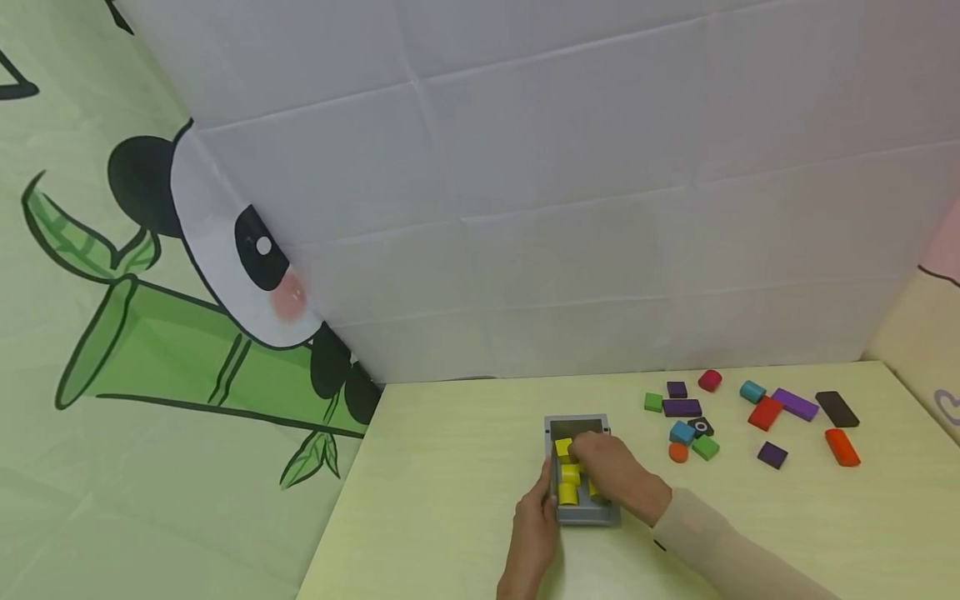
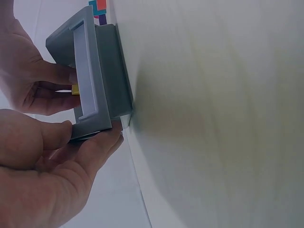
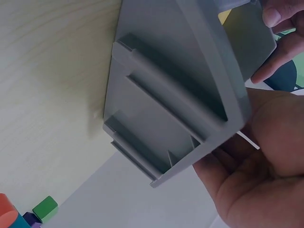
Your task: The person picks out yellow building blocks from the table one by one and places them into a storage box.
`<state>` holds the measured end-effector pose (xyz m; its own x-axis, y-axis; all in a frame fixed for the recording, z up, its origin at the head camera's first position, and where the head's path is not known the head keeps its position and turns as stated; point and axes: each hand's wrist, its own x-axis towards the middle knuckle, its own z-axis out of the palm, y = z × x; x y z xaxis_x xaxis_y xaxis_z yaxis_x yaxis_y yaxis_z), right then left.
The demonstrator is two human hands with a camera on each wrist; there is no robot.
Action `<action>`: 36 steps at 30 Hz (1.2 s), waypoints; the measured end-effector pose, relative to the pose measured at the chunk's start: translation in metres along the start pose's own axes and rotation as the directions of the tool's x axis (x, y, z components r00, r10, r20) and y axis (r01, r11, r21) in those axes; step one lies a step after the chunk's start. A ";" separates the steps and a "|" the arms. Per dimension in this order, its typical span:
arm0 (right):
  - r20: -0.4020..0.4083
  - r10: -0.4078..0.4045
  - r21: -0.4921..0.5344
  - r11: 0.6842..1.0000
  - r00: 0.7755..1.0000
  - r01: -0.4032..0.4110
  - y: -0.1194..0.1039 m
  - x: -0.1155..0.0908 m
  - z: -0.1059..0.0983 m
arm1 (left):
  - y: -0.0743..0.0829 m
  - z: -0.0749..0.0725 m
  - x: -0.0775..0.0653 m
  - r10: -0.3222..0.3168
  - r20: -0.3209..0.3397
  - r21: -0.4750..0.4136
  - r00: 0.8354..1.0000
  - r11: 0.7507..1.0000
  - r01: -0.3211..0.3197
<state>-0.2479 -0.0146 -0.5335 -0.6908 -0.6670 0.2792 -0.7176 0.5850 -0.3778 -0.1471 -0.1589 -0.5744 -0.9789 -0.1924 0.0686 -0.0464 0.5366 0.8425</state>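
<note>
A small grey bin [image 1: 590, 516] rests on the table, with several yellow blocks [image 1: 567, 494] inside it. My left hand [image 1: 536, 525] grips the bin's left side; in the left wrist view its thumb [image 2: 58, 135] lies on the rim and the fingers are underneath. From the right, my right hand [image 1: 617, 473] reaches over the bin with its fingers down inside. Between its thumb and fingers a bit of a yellow block [image 2: 75, 89] shows, pinched there. The right wrist view has the bin's ribbed outer wall [image 3: 142, 104] in front of my right hand [image 3: 266, 156], whose fingertips are hidden.
To the right of the bin, several loose blocks lie scattered: a purple bar [image 1: 795, 404], a red block [image 1: 765, 413], a black bar [image 1: 837, 409], an orange piece [image 1: 842, 447], a green block [image 1: 706, 447]. A white cloth wall [image 1: 562, 250] stands behind the table [image 1: 420, 483].
</note>
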 end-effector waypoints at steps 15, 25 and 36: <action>0.002 -0.012 -0.015 1.000 1.000 0.012 0.002 0.002 0.008 | -0.001 0.002 -0.001 0.006 0.001 -0.002 1.000 1.000 -0.006; 0.002 0.008 -0.068 0.998 1.000 -0.008 0.004 0.008 0.015 | -0.001 0.001 0.000 0.016 -0.009 0.006 1.000 1.000 -0.016; 0.000 -0.030 -0.132 0.991 1.000 0.030 0.008 0.010 0.022 | -0.001 0.000 -0.001 0.023 -0.002 -0.008 1.000 1.000 -0.023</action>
<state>-0.2588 -0.0272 -0.5531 -0.6689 -0.6841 0.2907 -0.7433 0.6208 -0.2494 -0.1466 -0.1591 -0.5757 -0.9794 -0.1811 0.0892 -0.0219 0.5347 0.8448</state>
